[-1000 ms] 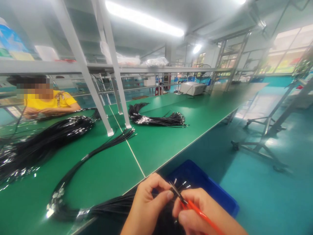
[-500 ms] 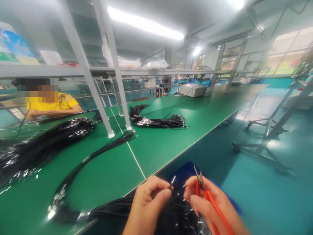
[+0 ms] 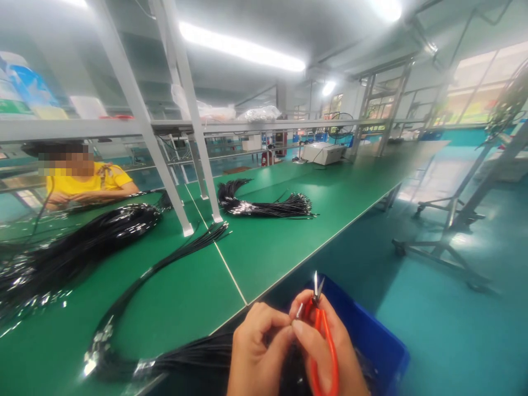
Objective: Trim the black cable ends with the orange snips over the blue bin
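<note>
head view: i see left hand [image 3: 259,344] and right hand [image 3: 344,352] pinch cable end [image 3: 299,311] closely; right also holds scissors [image 3: 329,333], blades slightly parted. cable looks light, bendy; best hold just behind tip.

Red scissors [image 3: 326,326] point upward beside a silvery tip [image 3: 299,311].

The wearer's two hands [image 3: 258,349] showed, one pair of red-handled scissors [image 3: 331,352], one blue bin [image 3: 377,330], at least three black cable bundles [image 3: 280,205], one yellow-shirted person [image 3: 91,179]
</note>
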A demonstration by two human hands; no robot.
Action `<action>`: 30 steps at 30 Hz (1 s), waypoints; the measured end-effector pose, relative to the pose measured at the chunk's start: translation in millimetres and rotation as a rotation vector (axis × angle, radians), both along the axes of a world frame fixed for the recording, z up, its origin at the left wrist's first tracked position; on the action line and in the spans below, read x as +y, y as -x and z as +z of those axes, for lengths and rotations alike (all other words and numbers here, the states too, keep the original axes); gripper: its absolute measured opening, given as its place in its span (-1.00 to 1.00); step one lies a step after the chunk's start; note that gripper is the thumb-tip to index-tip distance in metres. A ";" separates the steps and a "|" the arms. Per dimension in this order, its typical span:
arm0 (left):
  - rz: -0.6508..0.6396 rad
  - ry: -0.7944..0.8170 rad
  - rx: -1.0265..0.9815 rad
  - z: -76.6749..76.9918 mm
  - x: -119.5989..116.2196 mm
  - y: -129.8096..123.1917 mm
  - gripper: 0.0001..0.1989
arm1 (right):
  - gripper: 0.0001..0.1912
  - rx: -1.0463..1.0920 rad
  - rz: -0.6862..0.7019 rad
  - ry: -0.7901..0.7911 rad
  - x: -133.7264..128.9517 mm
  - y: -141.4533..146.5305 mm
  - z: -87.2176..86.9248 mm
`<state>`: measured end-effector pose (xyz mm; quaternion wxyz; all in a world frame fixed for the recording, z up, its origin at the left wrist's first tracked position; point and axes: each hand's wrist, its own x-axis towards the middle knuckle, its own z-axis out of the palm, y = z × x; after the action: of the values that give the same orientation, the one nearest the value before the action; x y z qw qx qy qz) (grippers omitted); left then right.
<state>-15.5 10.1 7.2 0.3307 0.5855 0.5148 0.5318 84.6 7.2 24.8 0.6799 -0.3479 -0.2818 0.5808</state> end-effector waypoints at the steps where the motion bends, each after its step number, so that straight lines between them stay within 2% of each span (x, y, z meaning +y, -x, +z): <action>1: -0.008 -0.012 0.009 0.0 0.5 0.4 -0.86 | -0.70 0.012 0.020 0.013 0.2 -2.1 -0.4; 5: -0.063 -0.106 0.140 -0.6 2.2 4.3 -0.85 | -0.76 0.052 0.133 0.143 9.1 -6.6 -7.9; 7: -0.067 -0.160 0.214 -2.2 1.5 4.3 -0.86 | -0.74 0.069 0.128 0.148 12.8 -4.5 -12.4; 12: 0.083 -0.280 0.227 -7.8 -2.2 -2.2 -0.85 | -0.73 0.101 0.075 0.036 10.7 0.8 -14.0; 16: 0.112 -0.367 0.273 -9.0 -3.6 -7.2 -0.86 | -0.84 0.060 0.079 0.082 10.7 -0.1 -12.8; 21: 0.149 -0.366 0.285 -7.8 -4.1 -8.9 -0.83 | -0.82 0.051 0.024 0.039 4.9 1.5 -10.6; 27: 0.148 -0.358 0.308 -7.4 -4.1 -9.4 -0.83 | -0.86 0.027 0.003 0.135 -1.7 -0.7 -0.4; 30: 0.165 -0.346 0.324 -5.9 -4.8 -11.7 -0.82 | -0.85 0.069 0.026 0.176 -2.4 0.2 -0.8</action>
<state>-3.8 5.3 1.3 0.0941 0.6670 0.5087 0.5363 84.5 4.8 24.0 0.6484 -0.3825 -0.2108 0.6236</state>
